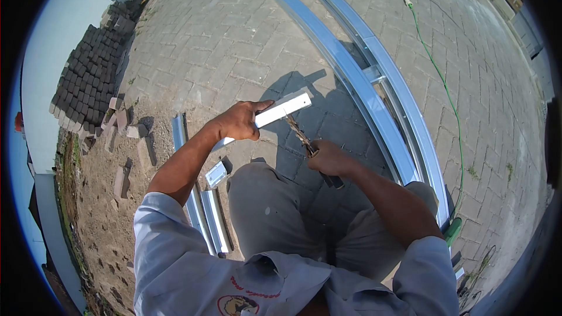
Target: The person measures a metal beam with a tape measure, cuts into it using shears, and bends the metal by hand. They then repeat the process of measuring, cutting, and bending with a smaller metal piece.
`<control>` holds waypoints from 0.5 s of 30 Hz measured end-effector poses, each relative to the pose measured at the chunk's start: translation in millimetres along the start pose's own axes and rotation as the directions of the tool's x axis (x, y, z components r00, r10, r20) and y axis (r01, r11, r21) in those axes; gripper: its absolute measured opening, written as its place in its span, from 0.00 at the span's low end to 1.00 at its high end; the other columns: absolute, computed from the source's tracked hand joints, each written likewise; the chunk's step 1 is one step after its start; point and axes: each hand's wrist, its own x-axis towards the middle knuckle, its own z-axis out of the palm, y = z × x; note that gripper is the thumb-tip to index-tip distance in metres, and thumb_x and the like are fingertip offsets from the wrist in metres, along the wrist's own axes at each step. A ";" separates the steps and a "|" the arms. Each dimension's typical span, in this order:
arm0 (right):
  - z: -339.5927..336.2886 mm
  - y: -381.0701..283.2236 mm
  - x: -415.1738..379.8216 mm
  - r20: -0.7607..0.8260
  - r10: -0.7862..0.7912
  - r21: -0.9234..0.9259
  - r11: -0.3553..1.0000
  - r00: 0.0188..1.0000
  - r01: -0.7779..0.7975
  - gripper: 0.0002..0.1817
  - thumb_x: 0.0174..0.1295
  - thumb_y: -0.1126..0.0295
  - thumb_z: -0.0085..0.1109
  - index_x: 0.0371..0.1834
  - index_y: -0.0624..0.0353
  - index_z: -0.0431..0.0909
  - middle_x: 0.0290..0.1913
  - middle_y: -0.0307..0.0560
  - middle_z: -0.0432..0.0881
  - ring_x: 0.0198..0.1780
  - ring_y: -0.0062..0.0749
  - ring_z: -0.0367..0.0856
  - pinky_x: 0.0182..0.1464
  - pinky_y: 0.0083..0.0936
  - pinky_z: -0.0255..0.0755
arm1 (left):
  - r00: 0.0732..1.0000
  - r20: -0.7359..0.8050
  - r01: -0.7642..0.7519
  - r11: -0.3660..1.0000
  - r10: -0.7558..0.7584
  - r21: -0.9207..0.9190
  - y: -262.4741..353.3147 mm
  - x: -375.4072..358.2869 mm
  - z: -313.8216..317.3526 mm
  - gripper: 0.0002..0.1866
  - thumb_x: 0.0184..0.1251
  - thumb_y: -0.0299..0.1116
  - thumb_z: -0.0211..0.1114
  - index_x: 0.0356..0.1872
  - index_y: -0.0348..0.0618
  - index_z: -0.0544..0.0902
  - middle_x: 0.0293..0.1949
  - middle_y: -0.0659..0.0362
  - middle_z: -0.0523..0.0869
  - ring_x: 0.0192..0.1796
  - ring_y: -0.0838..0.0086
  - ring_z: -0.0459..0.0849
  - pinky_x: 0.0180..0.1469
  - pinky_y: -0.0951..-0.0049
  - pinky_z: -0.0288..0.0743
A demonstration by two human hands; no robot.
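My left hand (237, 122) is closed around a pale, light-gauge metal channel (285, 110), held slantwise above the paving with a small hole near its far end. Part of the channel shows again below my wrist. Gripped in my right hand (331, 158) is a pair of worn, rusty tin snips (298, 131) with dark handles. Their jaws meet the channel's lower edge near its middle; whether the blades are apart is too small to tell. A short offcut of metal channel (216, 174) lies on the ground below my left forearm.
A long assembled metal frame (374, 96) stretches along my right side. Loose metal channels (215, 220) lie by my left leg. Beyond the frame runs a green cable (440, 73). Stacked paving bricks (88, 70) and scattered loose ones stand at the left.
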 end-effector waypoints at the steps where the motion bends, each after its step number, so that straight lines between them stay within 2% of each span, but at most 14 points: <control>1: 1.6 1.8 -0.2 -0.001 -0.008 -0.041 0.999 1.000 0.008 0.18 0.50 0.64 0.65 0.39 0.67 0.81 0.32 0.55 0.84 0.34 0.40 0.84 0.40 0.40 0.75 | 0.999 0.039 0.024 0.998 -0.022 -0.052 -1.6 0.0 -1.3 0.46 0.41 0.25 0.68 0.73 0.37 0.74 0.47 0.45 0.90 0.40 0.71 0.85 0.46 0.73 0.78; 2: 4.4 3.8 -1.0 -0.002 -0.015 -0.081 0.997 1.000 0.015 0.16 0.51 0.65 0.64 0.38 0.65 0.80 0.30 0.51 0.83 0.33 0.36 0.82 0.39 0.39 0.74 | 0.998 0.057 0.022 0.990 -0.014 -0.136 -8.5 0.1 0.2 0.45 0.41 0.26 0.68 0.72 0.36 0.76 0.44 0.47 0.89 0.39 0.71 0.84 0.45 0.73 0.78; 4: 17.9 12.5 0.7 -0.101 -0.077 -0.147 0.987 0.992 0.062 0.15 0.51 0.65 0.64 0.37 0.65 0.80 0.30 0.54 0.83 0.33 0.37 0.83 0.39 0.40 0.75 | 0.996 0.087 0.022 0.954 0.004 -0.300 -22.0 -2.2 1.8 0.42 0.41 0.26 0.68 0.68 0.35 0.79 0.40 0.50 0.88 0.38 0.73 0.82 0.43 0.73 0.77; 5: 23.1 16.7 2.1 -0.150 -0.109 -0.182 0.980 0.983 0.081 0.15 0.51 0.65 0.64 0.36 0.66 0.80 0.30 0.55 0.83 0.34 0.38 0.84 0.39 0.40 0.75 | 0.996 0.085 0.032 0.953 -0.007 -0.301 -28.1 -3.3 3.4 0.40 0.41 0.26 0.68 0.66 0.34 0.80 0.38 0.52 0.87 0.37 0.73 0.81 0.42 0.73 0.76; 8: 18.0 9.4 4.1 -0.111 -0.094 -0.182 0.981 0.989 0.073 0.15 0.52 0.63 0.65 0.36 0.66 0.82 0.29 0.52 0.83 0.34 0.38 0.84 0.39 0.40 0.75 | 0.997 0.070 0.039 0.957 -0.020 -0.289 -32.7 -7.1 4.2 0.37 0.41 0.27 0.69 0.62 0.33 0.82 0.34 0.55 0.86 0.36 0.74 0.80 0.41 0.71 0.76; 11: 11.1 -5.7 6.5 0.033 0.064 -0.016 0.998 0.997 -0.064 0.18 0.54 0.61 0.66 0.37 0.67 0.83 0.31 0.52 0.83 0.35 0.39 0.84 0.39 0.39 0.75 | 0.997 0.078 0.032 0.971 -0.014 -0.238 -38.1 -3.5 3.3 0.34 0.40 0.28 0.69 0.58 0.32 0.83 0.32 0.56 0.85 0.36 0.74 0.80 0.40 0.70 0.76; 14: -8.4 -25.0 7.6 0.135 0.155 -0.024 0.988 0.979 -0.153 0.24 0.51 0.57 0.68 0.39 0.71 0.85 0.36 0.59 0.87 0.40 0.45 0.87 0.45 0.39 0.77 | 0.993 0.118 0.033 0.982 -0.011 -0.184 -17.5 -4.2 -1.6 0.32 0.41 0.28 0.68 0.55 0.31 0.83 0.31 0.54 0.85 0.34 0.72 0.80 0.38 0.70 0.76; 15: -8.0 -22.7 10.1 0.154 0.180 0.020 0.982 0.972 -0.185 0.24 0.52 0.57 0.68 0.39 0.71 0.85 0.36 0.57 0.86 0.39 0.43 0.85 0.44 0.38 0.76 | 0.991 0.132 0.039 0.988 -0.019 -0.152 -11.4 -3.0 -0.7 0.32 0.41 0.28 0.68 0.55 0.31 0.83 0.30 0.54 0.85 0.34 0.72 0.80 0.38 0.69 0.76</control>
